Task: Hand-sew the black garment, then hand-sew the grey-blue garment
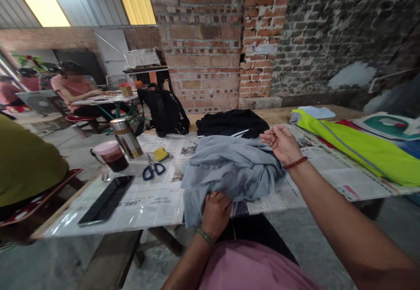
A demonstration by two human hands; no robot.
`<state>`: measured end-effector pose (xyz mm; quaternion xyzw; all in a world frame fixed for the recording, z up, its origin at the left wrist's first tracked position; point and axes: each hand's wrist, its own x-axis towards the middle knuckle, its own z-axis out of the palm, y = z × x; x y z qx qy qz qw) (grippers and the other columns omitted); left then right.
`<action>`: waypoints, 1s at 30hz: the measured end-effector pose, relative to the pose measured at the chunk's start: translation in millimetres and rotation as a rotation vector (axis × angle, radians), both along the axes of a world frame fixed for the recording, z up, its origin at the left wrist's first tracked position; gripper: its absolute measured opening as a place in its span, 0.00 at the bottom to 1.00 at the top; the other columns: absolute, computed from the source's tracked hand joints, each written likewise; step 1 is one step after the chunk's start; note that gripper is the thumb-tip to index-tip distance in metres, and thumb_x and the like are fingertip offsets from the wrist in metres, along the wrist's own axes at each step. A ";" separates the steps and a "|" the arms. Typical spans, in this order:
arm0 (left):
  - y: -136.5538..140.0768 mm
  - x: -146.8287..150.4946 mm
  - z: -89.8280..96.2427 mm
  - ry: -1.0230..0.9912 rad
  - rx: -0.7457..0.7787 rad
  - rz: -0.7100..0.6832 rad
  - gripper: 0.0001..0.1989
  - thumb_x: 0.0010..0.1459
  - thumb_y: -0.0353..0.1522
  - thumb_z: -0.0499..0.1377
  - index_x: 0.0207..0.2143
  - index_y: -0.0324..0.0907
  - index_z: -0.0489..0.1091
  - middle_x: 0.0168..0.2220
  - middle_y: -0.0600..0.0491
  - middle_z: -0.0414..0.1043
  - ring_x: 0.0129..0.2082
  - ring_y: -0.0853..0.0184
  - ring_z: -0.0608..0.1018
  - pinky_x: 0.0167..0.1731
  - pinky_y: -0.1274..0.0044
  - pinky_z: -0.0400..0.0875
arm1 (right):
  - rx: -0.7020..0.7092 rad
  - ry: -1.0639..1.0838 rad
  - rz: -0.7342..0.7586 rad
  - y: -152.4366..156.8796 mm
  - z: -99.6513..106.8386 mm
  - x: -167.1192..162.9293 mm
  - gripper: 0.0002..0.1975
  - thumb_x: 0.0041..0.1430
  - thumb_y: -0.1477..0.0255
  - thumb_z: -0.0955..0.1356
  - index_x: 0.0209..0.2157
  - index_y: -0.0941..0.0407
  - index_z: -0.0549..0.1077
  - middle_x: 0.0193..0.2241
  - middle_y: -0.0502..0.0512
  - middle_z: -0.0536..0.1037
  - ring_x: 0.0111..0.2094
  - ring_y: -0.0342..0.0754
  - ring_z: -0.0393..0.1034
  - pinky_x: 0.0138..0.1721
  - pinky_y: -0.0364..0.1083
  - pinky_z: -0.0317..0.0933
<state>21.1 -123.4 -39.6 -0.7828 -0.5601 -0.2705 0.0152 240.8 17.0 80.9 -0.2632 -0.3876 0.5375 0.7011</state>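
A crumpled grey-blue garment (226,158) lies at the table's front edge before me. My left hand (216,211) is closed on its near edge, fingers curled into the fabric, with a ring and a green bracelet showing. Raised over the garment's right side is my right hand (281,143), palm turned up and fingertips drawn together in a pinch. What sits between those fingertips is too small to make out; a faint thin line hangs by them. A red braided bracelet circles that wrist. Behind the garment is a folded black garment (232,123) with white stripes.
Newspaper under clear plastic covers the table (154,207). Leftward are a phone (106,199), blue-handled scissors (153,170), a yellow object (160,154), a lidded cup (113,156), a steel flask (126,138) and a black backpack (166,110). Rightward lie a neon vest (357,145) and an iron (390,124).
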 end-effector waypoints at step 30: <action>-8.5 -11.1 -10.3 -0.050 0.134 -0.060 0.08 0.52 0.24 0.55 0.32 0.42 0.71 0.31 0.52 0.72 0.33 0.65 0.73 0.36 0.71 0.70 | 0.018 -0.580 -0.013 -35.2 -38.4 -12.4 0.08 0.46 0.70 0.68 0.30 0.57 0.69 0.18 0.45 0.72 0.21 0.41 0.69 0.26 0.40 0.64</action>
